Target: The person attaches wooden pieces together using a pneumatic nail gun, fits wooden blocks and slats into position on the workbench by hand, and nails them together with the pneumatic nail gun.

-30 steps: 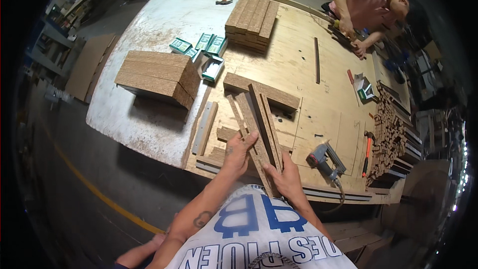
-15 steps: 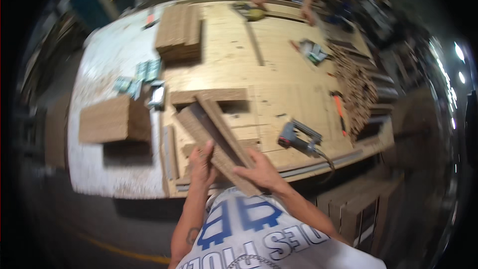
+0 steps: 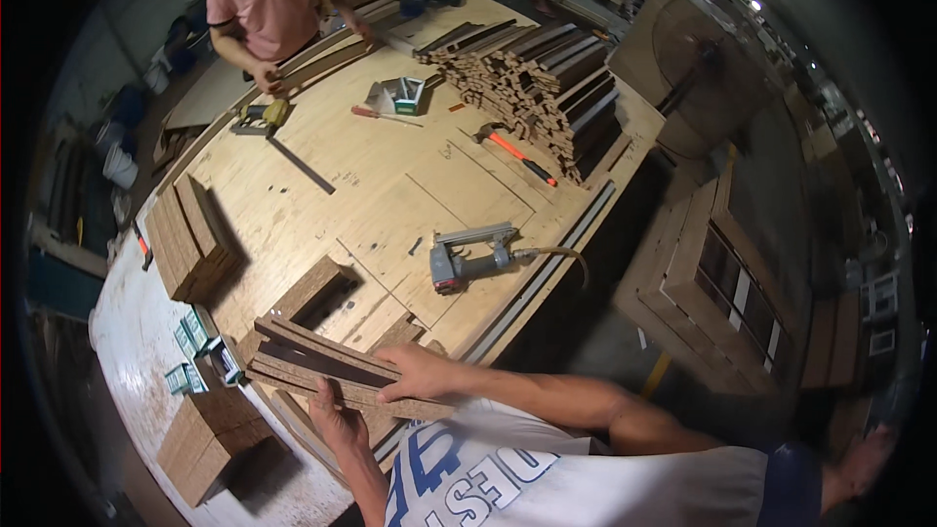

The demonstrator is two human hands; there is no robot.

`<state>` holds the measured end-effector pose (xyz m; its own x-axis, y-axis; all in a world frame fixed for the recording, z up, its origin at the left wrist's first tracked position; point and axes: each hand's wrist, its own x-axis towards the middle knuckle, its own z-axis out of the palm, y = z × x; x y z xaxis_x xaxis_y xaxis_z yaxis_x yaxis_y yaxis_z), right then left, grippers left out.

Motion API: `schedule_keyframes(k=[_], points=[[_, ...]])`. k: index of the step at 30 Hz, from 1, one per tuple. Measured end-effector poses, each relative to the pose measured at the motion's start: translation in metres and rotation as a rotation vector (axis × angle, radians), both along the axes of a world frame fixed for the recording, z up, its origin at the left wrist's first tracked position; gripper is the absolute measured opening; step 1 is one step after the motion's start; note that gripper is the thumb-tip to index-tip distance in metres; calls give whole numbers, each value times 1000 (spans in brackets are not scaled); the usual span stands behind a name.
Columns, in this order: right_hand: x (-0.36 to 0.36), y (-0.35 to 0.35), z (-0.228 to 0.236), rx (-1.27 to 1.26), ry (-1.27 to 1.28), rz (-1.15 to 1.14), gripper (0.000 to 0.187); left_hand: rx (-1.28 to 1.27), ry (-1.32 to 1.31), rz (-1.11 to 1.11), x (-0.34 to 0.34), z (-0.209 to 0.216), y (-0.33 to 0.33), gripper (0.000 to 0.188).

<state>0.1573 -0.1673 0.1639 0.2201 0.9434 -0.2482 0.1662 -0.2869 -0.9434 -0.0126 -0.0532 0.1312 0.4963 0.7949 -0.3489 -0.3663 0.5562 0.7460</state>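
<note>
Close to my body, both hands hold a bundle of long, narrow particleboard strips (image 3: 293, 373). A dark face shows between the upper and lower strips, which spread slightly apart at the far-left end. My left hand (image 3: 341, 424) is closed on the near side, its thumb up against the lower strip. From the right, my right hand (image 3: 418, 373) grips the other end, its fingers over the edges. Just beyond the bundle, a particleboard piece (image 3: 310, 291) lies on the table. Past it rests a grey nail gun (image 3: 473, 259) with a hose attached.
Stacked boards (image 3: 185, 239) and a particleboard block (image 3: 210, 439) stand at left, near green-white boxes (image 3: 195, 332). An orange-handled hammer (image 3: 515, 153) lies before a large strip pile (image 3: 508, 88). Across the table (image 3: 390, 195), a person (image 3: 268, 5) handles a strip near a yellow tool (image 3: 264, 118).
The view has swung and tilted, so the table now slants and the person opposite shows more fully. Both hands keep hold of the strips, which now lie more crosswise in the picture.
</note>
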Motion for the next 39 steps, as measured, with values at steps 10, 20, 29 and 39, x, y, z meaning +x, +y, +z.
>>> schedule_keyframes(k=[10, 20, 29, 39], points=[[-2, 1, -14, 41, -143, -12, 47, -10, 34, 16, 5, 10, -1, 53], [5, 4, 15, -36, -116, 124, 48, -51, 3, 47, -2, 1, 2, 43], [-2, 6, 15, -38, -167, 148, 49, -52, 33, 131, -7, -2, -2, 42], [-3, -2, -4, 21, -115, 44, 46, -139, -24, 80, -8, -15, 3, 40]])
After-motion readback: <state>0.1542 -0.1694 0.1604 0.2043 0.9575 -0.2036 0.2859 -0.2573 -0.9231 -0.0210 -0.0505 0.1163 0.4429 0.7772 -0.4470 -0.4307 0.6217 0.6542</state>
